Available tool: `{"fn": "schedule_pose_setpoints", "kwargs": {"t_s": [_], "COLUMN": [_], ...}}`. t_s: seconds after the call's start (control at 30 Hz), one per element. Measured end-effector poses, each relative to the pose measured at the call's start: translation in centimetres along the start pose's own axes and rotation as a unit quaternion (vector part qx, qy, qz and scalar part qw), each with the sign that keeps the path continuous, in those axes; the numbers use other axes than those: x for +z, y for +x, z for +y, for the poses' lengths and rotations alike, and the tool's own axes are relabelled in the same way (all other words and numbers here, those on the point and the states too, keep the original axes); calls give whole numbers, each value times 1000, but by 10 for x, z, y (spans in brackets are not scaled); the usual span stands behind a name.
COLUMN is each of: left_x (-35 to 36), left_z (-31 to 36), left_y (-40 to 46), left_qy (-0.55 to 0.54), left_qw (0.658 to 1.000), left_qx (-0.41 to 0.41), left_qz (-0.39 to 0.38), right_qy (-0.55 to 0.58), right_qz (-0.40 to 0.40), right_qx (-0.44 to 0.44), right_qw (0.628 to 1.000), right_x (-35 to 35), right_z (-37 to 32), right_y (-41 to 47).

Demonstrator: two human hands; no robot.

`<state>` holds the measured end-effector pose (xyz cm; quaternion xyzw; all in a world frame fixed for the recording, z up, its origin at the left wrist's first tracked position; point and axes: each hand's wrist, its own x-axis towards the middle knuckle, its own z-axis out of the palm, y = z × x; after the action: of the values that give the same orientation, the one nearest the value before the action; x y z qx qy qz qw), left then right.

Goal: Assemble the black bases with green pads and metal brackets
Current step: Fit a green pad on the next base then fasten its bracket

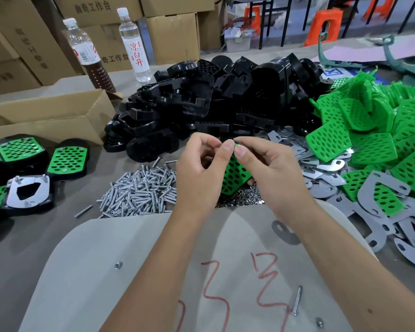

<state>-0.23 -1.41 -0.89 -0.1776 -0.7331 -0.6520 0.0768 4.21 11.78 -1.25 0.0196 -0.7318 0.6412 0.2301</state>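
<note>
Your right hand and left hand pinch green pad at its top edge; pad hangs below the fingers, long axis approx. vertical.

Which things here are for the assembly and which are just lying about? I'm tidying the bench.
For the job:
green pad gripped by left hand and right hand
black bases
pad pile
brackets
screws
nuts
finished units

Lying about:
bottles
cartons
open box
stools
</note>
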Motion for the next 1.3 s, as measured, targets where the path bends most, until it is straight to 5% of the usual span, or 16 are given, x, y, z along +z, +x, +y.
{"fn": "schedule_pose_setpoints", "kwargs": {"t_s": [0.17,0.47,0.97,1.3], "left_x": [-5,-6,-9,1], "left_z": [-3,-2,-4,-6], "left_y": [5,5,6,4], "left_qy": [41,64,-103,-105], "left_qw": [999,996,985,980], "left_qx": [19,-21,-105,-165], "left_qz": [-6,-51,-94,31], "right_qy": [11,29,76,85], "right_qz": [-39,13,3,12], "right_qx": [49,62,87,122], "right_qw": [998,998,993,989], "right_x": [0,-2,-4,-1], "right_z": [2,4,4,12], "right_y": [-1,-3,-3,4]}}
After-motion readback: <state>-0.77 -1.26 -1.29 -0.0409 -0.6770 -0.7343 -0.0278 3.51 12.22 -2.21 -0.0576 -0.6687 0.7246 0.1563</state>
